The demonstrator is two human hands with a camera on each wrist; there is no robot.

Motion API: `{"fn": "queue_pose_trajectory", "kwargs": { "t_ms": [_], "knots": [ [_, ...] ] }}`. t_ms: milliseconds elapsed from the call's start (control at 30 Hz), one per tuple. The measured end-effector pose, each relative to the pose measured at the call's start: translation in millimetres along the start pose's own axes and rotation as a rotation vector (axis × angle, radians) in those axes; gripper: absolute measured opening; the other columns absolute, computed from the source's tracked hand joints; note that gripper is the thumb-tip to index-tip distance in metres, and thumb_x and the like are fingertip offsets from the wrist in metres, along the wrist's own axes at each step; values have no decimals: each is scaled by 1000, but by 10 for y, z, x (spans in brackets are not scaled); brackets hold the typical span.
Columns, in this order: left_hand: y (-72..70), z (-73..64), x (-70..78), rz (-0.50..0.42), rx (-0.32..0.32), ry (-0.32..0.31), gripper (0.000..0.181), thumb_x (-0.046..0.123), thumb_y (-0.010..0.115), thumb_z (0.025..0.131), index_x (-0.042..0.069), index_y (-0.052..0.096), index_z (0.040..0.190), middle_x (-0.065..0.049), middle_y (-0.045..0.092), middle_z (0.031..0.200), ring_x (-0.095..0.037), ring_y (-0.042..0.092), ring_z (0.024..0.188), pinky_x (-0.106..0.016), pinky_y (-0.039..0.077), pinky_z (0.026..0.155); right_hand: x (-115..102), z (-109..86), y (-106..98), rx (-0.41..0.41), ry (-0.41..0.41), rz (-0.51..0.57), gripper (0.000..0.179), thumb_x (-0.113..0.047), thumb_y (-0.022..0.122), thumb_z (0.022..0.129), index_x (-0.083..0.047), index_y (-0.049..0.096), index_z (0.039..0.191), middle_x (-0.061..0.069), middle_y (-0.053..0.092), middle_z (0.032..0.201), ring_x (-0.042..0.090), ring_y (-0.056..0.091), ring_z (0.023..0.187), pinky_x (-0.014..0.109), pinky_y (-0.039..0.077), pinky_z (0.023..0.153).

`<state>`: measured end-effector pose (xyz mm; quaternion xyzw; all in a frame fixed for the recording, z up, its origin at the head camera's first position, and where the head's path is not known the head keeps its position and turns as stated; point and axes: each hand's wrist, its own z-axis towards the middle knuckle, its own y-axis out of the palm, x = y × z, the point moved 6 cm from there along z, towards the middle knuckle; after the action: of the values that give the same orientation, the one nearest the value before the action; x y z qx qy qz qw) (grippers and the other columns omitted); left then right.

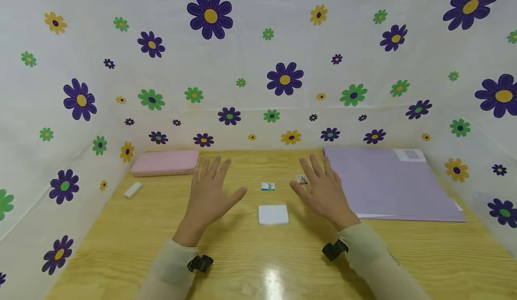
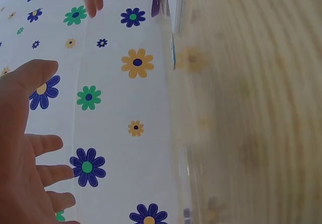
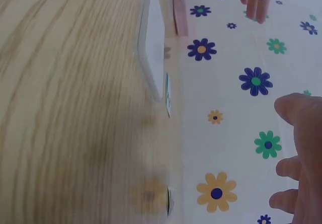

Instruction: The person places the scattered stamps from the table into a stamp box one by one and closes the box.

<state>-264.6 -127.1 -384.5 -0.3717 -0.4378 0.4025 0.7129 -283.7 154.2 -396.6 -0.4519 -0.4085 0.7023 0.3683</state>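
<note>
My left hand [image 1: 211, 197] is held over the left middle of the table, fingers straight and spread, holding nothing. Likewise spread and unloaded, my right hand [image 1: 323, 192] hovers at the right, overlapping the purple folder's edge in the head view. Between the two lies a flat white rectangular case [image 1: 273, 215] with rounded corners. Just behind it is a small picture card [image 1: 268, 186] with a blue lower edge. Another small picture card [image 1: 302, 180] shows beside the right thumb, partly covered by that hand. In the right wrist view the white case [image 3: 152, 40] appears edge-on.
A pink zipped case [image 1: 165, 163] lies at the back left, with a small white block [image 1: 133, 189] in front of it. At the right is a large purple folder [image 1: 396, 188] with white sheets sticking out. A flower-printed curtain [image 1: 242, 58] surrounds the wooden table [image 1: 242, 259].
</note>
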Motion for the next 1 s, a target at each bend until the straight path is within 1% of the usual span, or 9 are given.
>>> {"fn": "queue_pose_trajectory", "kwargs": {
  "t_ms": [100, 200, 267, 300, 467, 600, 733, 833, 1000],
  "knots": [
    [13, -9, 81, -46, 2, 25, 86, 67, 57, 88, 15, 36, 153, -15, 29, 157, -42, 16, 146, -64, 15, 110, -36, 53, -15, 39, -41, 67, 71, -56, 45, 100, -13, 31, 155, 17, 23, 159, 43, 11, 146, 69, 22, 105],
    [52, -13, 149, -87, -17, 37, 84, 64, 60, 87, 14, 38, 151, -14, 34, 155, -40, 27, 142, -64, 25, 107, -75, 120, -23, 57, -82, 203, 58, -39, 50, 103, -8, 39, 151, 20, 35, 152, 41, 26, 141, 64, 25, 106],
    [98, -7, 182, -126, -50, 28, 87, 64, 63, 86, 15, 36, 152, -12, 35, 154, -39, 32, 139, -63, 29, 105, -90, 162, -11, 43, -85, 297, 53, -34, 52, 103, -8, 42, 148, 19, 39, 148, 40, 31, 138, 60, 26, 108],
    [126, -1, 195, -149, -73, 19, 89, 64, 65, 85, 16, 35, 153, -11, 35, 154, -38, 33, 139, -62, 30, 105, -97, 181, -2, 32, -85, 338, 52, -32, 53, 103, -8, 43, 148, 19, 41, 147, 39, 35, 135, 58, 30, 106],
    [251, 14, 238, -276, -176, -38, 96, 61, 75, 79, 19, 32, 154, -10, 36, 153, -37, 35, 138, -59, 34, 105, -139, 255, 48, -17, -67, 463, 47, -26, 57, 102, -8, 47, 144, 18, 47, 137, 37, 49, 116, 53, 44, 92],
    [342, 6, 259, -351, -255, -55, 96, 53, 81, 77, 17, 35, 153, -9, 42, 148, -32, 42, 133, -52, 39, 103, -150, 315, 109, -54, -33, 517, 45, -23, 59, 101, -7, 49, 142, 19, 51, 130, 33, 55, 104, 49, 47, 86],
    [430, -4, 285, -400, -342, -44, 96, 49, 83, 76, 16, 35, 152, -9, 45, 145, -27, 47, 128, -47, 43, 99, -115, 379, 154, -84, 25, 536, 44, -25, 59, 101, -8, 50, 140, 19, 53, 127, 31, 56, 100, 45, 48, 83],
    [467, -17, 300, -402, -381, -49, 95, 46, 85, 75, 16, 37, 152, -9, 47, 143, -26, 49, 126, -46, 44, 98, -84, 409, 175, -103, 57, 527, 43, -27, 59, 101, -9, 52, 139, 16, 54, 125, 29, 54, 99, 42, 48, 81],
    [508, -53, 307, -392, -418, -67, 92, 40, 88, 73, 16, 41, 149, -9, 51, 136, -27, 53, 119, -45, 46, 95, -8, 448, 199, -105, 71, 488, 40, -24, 59, 101, -8, 54, 137, 12, 55, 119, 26, 53, 95, 38, 47, 76]
  ]
}}
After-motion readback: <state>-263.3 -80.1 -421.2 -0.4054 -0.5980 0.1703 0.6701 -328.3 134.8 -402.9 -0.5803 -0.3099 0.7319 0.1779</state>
